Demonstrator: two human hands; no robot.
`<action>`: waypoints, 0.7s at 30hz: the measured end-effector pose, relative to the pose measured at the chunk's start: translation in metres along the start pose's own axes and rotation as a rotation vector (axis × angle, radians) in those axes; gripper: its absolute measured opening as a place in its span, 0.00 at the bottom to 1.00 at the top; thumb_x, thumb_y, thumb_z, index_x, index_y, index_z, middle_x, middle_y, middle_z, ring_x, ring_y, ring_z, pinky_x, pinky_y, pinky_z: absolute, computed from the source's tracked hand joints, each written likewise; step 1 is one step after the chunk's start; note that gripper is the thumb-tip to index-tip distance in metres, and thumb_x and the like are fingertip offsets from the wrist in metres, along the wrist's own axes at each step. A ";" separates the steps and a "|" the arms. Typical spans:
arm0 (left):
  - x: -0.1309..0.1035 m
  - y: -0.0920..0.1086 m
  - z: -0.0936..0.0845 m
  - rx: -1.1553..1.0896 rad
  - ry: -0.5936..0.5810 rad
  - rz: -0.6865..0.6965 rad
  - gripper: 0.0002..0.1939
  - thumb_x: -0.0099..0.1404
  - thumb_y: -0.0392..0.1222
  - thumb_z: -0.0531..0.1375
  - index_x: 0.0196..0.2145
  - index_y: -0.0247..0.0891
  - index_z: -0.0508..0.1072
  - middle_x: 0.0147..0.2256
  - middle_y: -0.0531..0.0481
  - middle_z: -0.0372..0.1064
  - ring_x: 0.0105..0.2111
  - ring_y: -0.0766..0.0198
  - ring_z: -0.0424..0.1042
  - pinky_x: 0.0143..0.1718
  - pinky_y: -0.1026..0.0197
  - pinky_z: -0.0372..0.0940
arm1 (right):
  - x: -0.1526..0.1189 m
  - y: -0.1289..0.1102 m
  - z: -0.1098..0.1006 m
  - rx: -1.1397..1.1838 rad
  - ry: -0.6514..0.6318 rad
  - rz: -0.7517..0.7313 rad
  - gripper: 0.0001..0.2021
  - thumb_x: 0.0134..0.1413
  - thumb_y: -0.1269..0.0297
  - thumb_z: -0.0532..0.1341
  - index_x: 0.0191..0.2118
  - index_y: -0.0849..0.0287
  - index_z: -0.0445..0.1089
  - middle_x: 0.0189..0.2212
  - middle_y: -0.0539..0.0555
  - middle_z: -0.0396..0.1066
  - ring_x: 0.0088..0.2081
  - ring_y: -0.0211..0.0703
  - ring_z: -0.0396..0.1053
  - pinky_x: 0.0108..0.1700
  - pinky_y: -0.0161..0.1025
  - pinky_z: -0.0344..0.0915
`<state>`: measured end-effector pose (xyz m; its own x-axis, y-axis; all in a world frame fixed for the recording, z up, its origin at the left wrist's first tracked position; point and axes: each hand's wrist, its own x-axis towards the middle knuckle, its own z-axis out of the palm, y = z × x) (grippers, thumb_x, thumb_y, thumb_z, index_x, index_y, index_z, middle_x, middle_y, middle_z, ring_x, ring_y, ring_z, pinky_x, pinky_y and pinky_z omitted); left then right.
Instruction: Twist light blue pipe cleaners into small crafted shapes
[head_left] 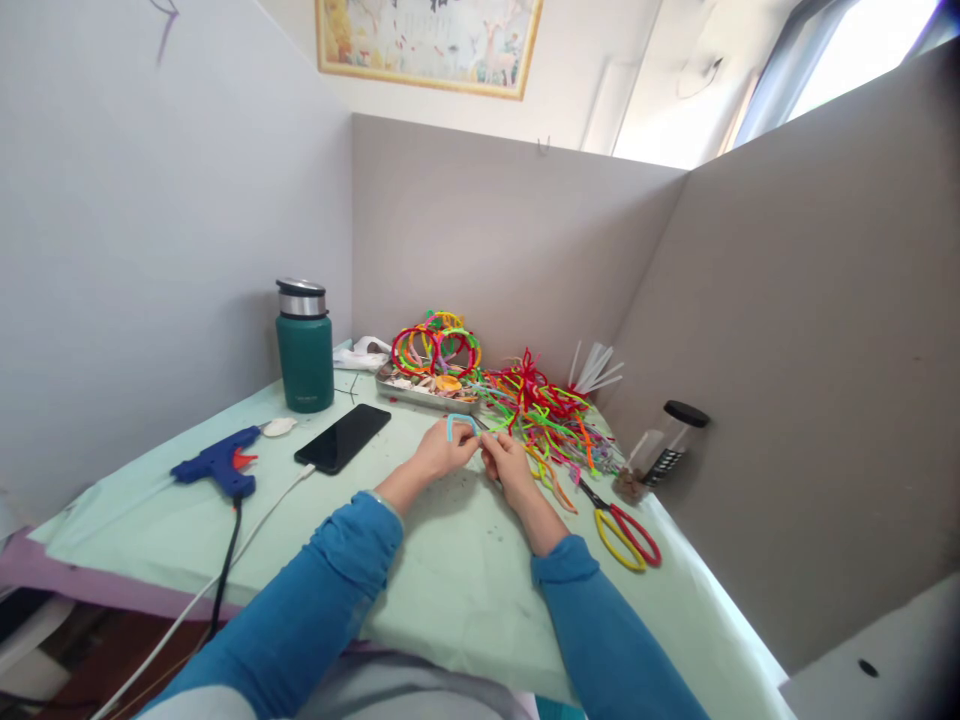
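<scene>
A light blue pipe cleaner (pixel 460 417), bent with square corners, stands up out of my left hand (pixel 444 450), whose fingers are closed around its lower part. My right hand (pixel 506 462) meets the left at the fingertips and pinches the pipe cleaner's right end; the exact grip is partly hidden by the fingers. Just beyond both hands lies a heap of coloured pipe cleaners (pixel 536 395) in red, green, orange and purple. Scissors (pixel 621 525) with one yellow and one red handle rest to the right of my right hand.
Left of my hands lie a black phone (pixel 343 438) on a white cable and a blue glue gun (pixel 220 460). A green bottle (pixel 304 360) stands behind them. Pipe-cleaner rings (pixel 435 350) sit over a metal tray (pixel 420 397). A clear jar (pixel 664 455) stands by the right partition.
</scene>
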<state>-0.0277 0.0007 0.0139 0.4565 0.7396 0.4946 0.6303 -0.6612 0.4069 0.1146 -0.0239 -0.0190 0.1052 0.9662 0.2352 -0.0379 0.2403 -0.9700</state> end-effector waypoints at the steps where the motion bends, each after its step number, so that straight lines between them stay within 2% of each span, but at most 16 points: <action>1: 0.000 -0.001 0.001 -0.002 0.008 0.002 0.17 0.63 0.45 0.51 0.21 0.35 0.69 0.20 0.52 0.63 0.22 0.69 0.58 0.24 0.65 0.48 | 0.000 0.000 0.000 0.000 0.003 0.002 0.19 0.45 0.46 0.62 0.23 0.58 0.61 0.14 0.43 0.58 0.13 0.29 0.50 0.15 0.31 0.45; 8: -0.001 0.000 0.002 -0.030 0.035 -0.060 0.17 0.63 0.46 0.51 0.22 0.35 0.70 0.20 0.53 0.62 0.22 0.69 0.58 0.25 0.65 0.49 | 0.001 0.001 -0.001 -0.005 0.019 0.006 0.20 0.44 0.45 0.62 0.23 0.57 0.60 0.14 0.43 0.58 0.14 0.29 0.50 0.16 0.31 0.45; 15: 0.003 -0.002 0.002 -0.010 -0.005 -0.075 0.14 0.60 0.41 0.51 0.22 0.35 0.69 0.20 0.52 0.64 0.23 0.68 0.60 0.25 0.65 0.49 | -0.002 -0.003 0.001 -0.019 -0.001 0.008 0.20 0.44 0.45 0.62 0.23 0.57 0.60 0.15 0.43 0.57 0.14 0.29 0.49 0.16 0.31 0.44; 21: 0.004 -0.003 0.003 0.030 -0.026 -0.130 0.13 0.59 0.41 0.51 0.22 0.35 0.70 0.22 0.50 0.66 0.24 0.67 0.61 0.25 0.65 0.50 | -0.006 -0.009 0.003 -0.031 -0.019 0.016 0.21 0.42 0.44 0.63 0.22 0.57 0.59 0.14 0.43 0.57 0.14 0.30 0.48 0.16 0.32 0.44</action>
<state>-0.0261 0.0057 0.0125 0.3855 0.8222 0.4188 0.7035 -0.5556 0.4432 0.1112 -0.0316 -0.0112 0.0855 0.9717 0.2202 -0.0086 0.2217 -0.9751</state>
